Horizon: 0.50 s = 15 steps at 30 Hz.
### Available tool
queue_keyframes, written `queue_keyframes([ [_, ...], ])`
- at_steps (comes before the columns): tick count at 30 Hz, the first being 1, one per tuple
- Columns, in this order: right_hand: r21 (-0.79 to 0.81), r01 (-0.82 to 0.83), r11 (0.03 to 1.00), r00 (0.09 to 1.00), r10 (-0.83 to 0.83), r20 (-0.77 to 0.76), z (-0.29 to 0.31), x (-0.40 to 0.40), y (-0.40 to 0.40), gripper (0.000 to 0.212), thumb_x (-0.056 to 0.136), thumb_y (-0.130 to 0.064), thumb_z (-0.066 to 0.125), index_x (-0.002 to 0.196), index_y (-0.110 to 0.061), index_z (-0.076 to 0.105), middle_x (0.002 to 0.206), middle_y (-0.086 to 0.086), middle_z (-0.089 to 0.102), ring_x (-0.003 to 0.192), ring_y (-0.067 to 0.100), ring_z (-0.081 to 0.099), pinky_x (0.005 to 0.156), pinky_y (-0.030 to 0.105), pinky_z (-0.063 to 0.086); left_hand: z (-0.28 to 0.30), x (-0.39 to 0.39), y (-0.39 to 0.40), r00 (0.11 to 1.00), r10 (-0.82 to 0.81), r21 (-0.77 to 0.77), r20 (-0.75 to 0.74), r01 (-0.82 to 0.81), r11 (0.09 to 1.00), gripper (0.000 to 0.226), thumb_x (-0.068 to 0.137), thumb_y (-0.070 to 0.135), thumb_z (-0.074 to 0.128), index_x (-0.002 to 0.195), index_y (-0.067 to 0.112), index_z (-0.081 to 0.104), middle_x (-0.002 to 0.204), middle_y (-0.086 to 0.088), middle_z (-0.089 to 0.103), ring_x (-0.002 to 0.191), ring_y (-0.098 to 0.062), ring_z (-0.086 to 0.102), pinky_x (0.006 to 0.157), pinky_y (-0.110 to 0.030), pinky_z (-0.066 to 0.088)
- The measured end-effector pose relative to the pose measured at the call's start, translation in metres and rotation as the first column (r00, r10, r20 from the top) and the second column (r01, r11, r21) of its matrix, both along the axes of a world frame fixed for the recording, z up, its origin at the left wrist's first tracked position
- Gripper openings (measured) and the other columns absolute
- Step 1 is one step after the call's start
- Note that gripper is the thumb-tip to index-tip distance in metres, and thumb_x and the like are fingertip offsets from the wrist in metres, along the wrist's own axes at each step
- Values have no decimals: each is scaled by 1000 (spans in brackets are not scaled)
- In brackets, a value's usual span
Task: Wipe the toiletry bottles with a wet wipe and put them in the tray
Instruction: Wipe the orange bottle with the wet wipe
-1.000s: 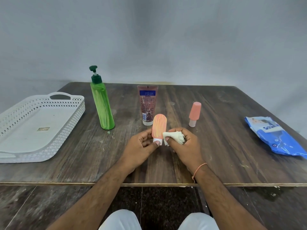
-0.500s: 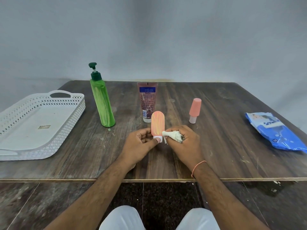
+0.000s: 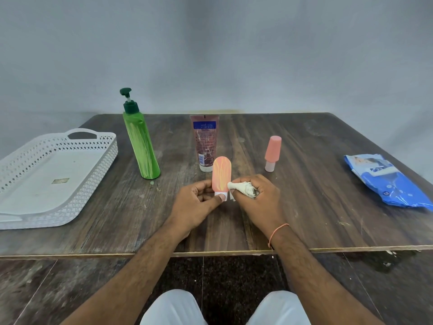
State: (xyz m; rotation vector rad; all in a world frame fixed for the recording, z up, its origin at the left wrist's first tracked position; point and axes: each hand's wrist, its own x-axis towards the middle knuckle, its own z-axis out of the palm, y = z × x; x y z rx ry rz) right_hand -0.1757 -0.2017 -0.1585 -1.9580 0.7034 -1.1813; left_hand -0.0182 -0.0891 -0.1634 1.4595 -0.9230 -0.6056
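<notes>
One small orange bottle (image 3: pixel 221 174) stands upright near the worktop's (image 3: pixel 304 207) front edge, the left hand (image 3: pixel 199 202) pinching its white cap to steady it. Right hand (image 3: pixel 255 198) fingers clamp the wadded wet wipe (image 3: pixel 241 187) against its side, likely for wiping. Three bottles wait behind; the tray (image 3: pixel 103 160) at the left edge holds none.

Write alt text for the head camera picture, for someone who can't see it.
A person's left hand holds an orange tube upright by its white cap while the right hand presses a crumpled wet wipe against it. A white tray sits left.
</notes>
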Motion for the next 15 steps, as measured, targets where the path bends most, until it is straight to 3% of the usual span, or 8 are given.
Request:
queue_keyframes([
  [5,-25,-36,999,999,35,-34,1,-2,2,22,79,-17,92,97,-29,86,95,-14,74,89,9,72,77,33,60,2,-3,1,999,26,-27,-27,-27,999,40,85,1,85,122,12,74,107,-6,82,92,-21,76,92,-34,63],
  [11,-28,-15,1000,1000,15,4,2,-2,3,24,80,-14,90,97,-30,86,96,-13,74,91,8,73,81,33,60,1,-2,0,999,30,22,18,-30,999,46,83,7,89,125,13,73,107,-2,82,96,-34,78,94,-44,64],
  [15,-43,-56,997,998,57,15,-1,-2,3,23,76,-17,89,95,-29,86,94,-13,73,88,10,73,79,32,58,-1,-2,0,999,41,17,22,-42,999,48,79,12,92,124,14,73,107,-2,81,89,-29,78,92,-47,64],
])
